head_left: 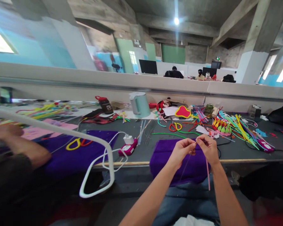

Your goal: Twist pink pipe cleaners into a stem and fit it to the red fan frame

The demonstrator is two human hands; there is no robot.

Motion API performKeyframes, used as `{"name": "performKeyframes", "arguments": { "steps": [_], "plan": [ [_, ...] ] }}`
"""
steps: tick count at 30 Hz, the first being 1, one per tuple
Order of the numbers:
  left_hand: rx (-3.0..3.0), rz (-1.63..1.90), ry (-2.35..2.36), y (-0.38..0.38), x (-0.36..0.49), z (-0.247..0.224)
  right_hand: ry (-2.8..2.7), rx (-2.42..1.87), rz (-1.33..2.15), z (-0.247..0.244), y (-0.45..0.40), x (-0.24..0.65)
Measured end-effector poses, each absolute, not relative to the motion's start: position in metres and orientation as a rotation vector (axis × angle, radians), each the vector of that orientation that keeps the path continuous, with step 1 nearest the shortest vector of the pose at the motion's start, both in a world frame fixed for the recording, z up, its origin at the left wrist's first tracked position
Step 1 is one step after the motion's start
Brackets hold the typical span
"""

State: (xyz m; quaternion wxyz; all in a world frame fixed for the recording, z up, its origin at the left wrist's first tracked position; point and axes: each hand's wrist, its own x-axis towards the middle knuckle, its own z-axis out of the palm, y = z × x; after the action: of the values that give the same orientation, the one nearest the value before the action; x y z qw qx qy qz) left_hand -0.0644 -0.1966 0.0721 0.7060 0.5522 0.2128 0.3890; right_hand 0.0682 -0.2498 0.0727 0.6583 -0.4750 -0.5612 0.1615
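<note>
My left hand (182,151) and my right hand (208,147) meet fingertip to fingertip above a purple cloth (165,157) at the table's front edge. The left fingers are pinched, with a thin dark strand (185,166) hanging below them. A pink pipe cleaner (208,175) hangs down from my closed right hand. What lies right between the fingertips is too small to make out. Behind the hands are a green pipe cleaner (167,134) and scissors with red and yellow handles (175,126).
Bundled coloured pipe cleaners (244,128) lie at the right, near a magenta power strip (266,146). A light blue kettle (140,105) stands at the back. A white tubular frame (110,157) and another person's arm (25,144) are on the left.
</note>
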Motion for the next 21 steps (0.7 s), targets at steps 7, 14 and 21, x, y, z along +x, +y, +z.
{"name": "performKeyframes", "arguments": {
  "steps": [7,14,21],
  "plan": [
    [1.009,0.455,0.288,-0.194,-0.071,0.084,-1.391,-0.885,0.472,0.083,-0.252,0.076],
    [0.812,0.343,0.252,-0.203,-0.069,0.086,-1.369,-0.818,0.500,0.077,-0.260,0.075],
    [1.265,0.965,0.445,-0.215,-0.063,0.084,-1.061,-1.005,0.603,0.071,-0.266,0.063]
  ]
}}
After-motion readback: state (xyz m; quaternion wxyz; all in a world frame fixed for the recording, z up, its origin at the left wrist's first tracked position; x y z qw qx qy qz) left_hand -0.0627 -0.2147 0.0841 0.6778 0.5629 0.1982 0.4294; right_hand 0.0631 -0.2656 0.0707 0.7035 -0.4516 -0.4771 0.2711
